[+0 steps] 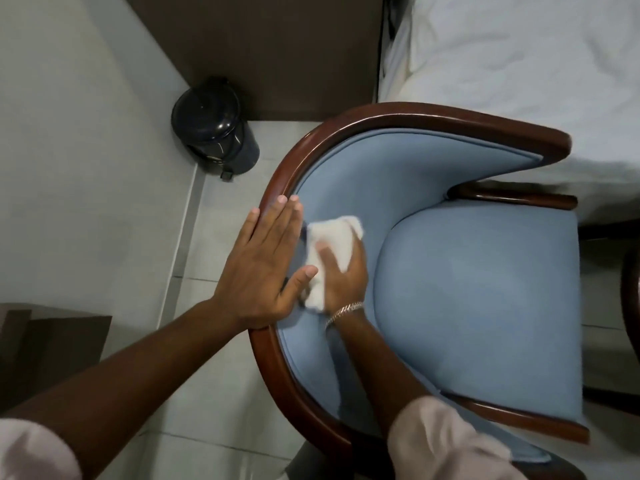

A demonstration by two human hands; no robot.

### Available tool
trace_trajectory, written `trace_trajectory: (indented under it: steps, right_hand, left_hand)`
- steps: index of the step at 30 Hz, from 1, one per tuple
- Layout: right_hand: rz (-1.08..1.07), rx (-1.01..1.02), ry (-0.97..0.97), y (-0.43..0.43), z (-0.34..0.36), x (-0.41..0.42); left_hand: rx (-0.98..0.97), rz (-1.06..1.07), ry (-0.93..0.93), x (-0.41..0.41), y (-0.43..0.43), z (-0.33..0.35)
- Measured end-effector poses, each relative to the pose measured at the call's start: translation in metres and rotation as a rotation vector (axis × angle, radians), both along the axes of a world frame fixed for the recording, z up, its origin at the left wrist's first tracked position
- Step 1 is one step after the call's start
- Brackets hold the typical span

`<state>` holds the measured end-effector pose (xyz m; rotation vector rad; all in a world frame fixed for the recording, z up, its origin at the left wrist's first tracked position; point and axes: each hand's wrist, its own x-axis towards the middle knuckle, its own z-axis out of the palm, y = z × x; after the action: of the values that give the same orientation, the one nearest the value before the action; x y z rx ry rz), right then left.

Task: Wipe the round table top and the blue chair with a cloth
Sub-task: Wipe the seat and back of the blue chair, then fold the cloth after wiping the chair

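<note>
Left hand [263, 261]: flat, fingers extended and together, palm down on the curved wooden top rail of the blue chair [478, 289]; it grips nothing. Right hand [341, 277]: fingers closed on a folded white cloth [329, 247], pressing it against the inner blue backrest just beside the left hand; a metal bracelet [344, 311] circles the wrist. Both forearms reach forward from pale sleeves. Chair seat: bare. Black pedal bin [214, 126]: on the tiled floor [221, 393] beyond the chair back, lid closed, contents hidden. White bed [519, 64]: alongside the chair's far arm.
</note>
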<state>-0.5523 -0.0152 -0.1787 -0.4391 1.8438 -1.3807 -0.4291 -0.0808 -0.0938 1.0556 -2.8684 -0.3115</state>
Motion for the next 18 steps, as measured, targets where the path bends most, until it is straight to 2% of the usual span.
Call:
trace_trajectory:
  steps: [1, 3, 7, 9, 12, 14, 16, 18]
  right_hand:
    - [-0.057, 0.013, -0.013, -0.016, -0.006, -0.016]
    - [0.0, 0.099, -0.051, -0.02, -0.023, -0.036]
    - [0.407, 0.464, -0.072, 0.062, -0.014, -0.021]
    - [0.544, 0.517, -0.04, 0.088, 0.011, -0.019]
    - [0.453, 0.363, -0.131, 0.077, 0.075, -0.011]
    - [0.362, 0.209, -0.15, 0.057, 0.124, 0.012]
    - [0.302, 0.089, -0.001, 0.038, 0.167, 0.048]
    - [0.293, -0.049, 0.108, 0.022, 0.206, 0.094]
  left_hand:
    - [0.001, 0.006, 0.016, 0.001, 0.0, -0.001]
    - [0.01, 0.026, 0.035, 0.003, 0.002, -0.003]
    - [0.102, 0.172, 0.096, 0.005, 0.016, -0.002]
    - [0.218, 0.301, 0.205, 0.004, 0.032, 0.006]
    - [0.64, 0.583, 0.559, 0.006, 0.069, 0.035]
    - [0.893, 0.695, 0.94, 0.014, 0.097, 0.06]
    - [0.901, 0.754, 1.246, 0.034, 0.118, 0.084]
    - [0.741, 0.856, 1.423, 0.059, 0.122, 0.111]
